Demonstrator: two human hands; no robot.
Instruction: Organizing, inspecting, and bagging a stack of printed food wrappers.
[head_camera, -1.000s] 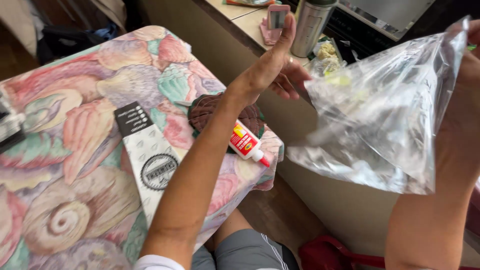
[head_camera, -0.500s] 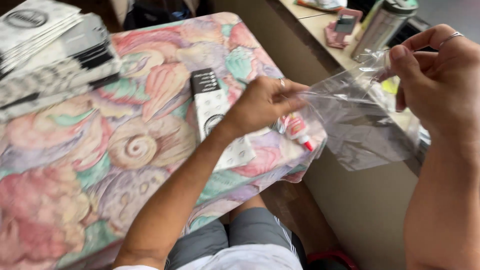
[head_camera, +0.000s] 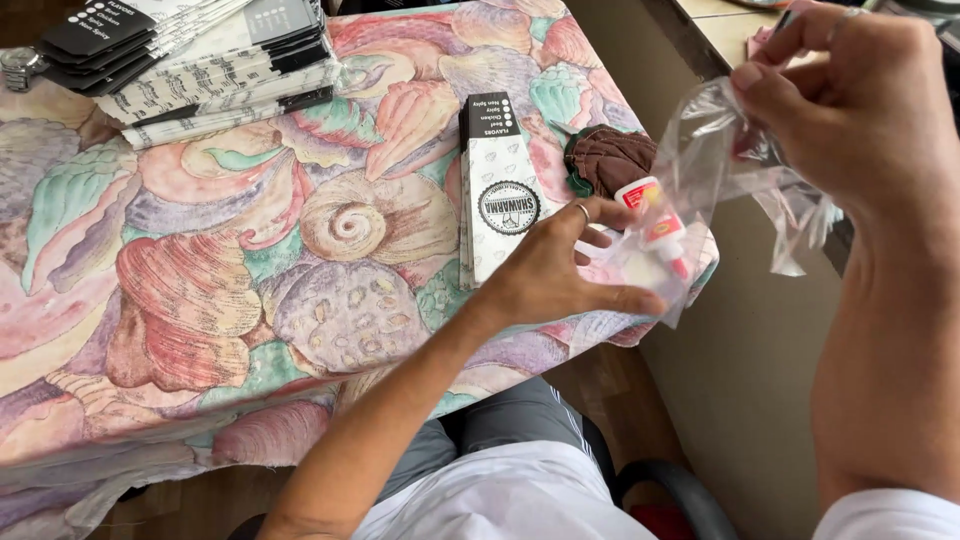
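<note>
Nearest us, we pinch the lower edge of a clear plastic bag with our left hand, its fingers half curled, over the shell-patterned desk. Our right hand grips the bag's crumpled top tightly, hiding part of it. Behind the film, blurred, lies a small glue bottle; beyond are a flat white carton, a brown object and a carton stack, cut off.

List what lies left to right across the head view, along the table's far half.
Wristwatch → stack of flat black-and-white cartons → single flat carton → brown shell-shaped item → glue bottle → clear plastic bag → right hand.
</note>
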